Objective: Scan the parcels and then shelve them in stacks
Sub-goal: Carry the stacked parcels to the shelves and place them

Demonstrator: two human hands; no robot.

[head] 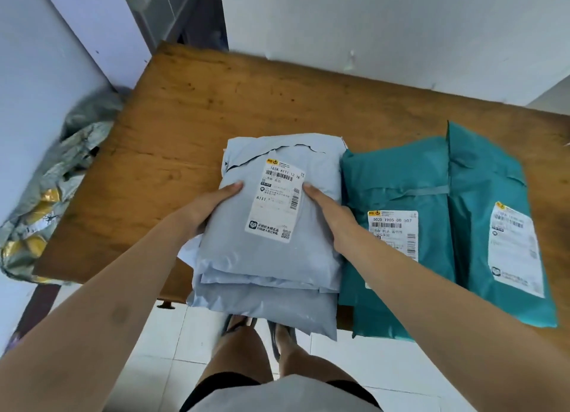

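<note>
the left hand (212, 205) and right hand (333, 214) clasp a stack of grey parcels (271, 266) from either side, thumbs on the labelled top face. the other fingers are hidden, probably curled underneath. the stack overhangs the near edge of the wooden table (216, 103), just beside the teal parcels (401, 177) on its right.

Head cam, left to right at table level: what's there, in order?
Crumpled silver bag → left hand → grey parcel stack → right hand → first teal parcel → second teal parcel.
</note>
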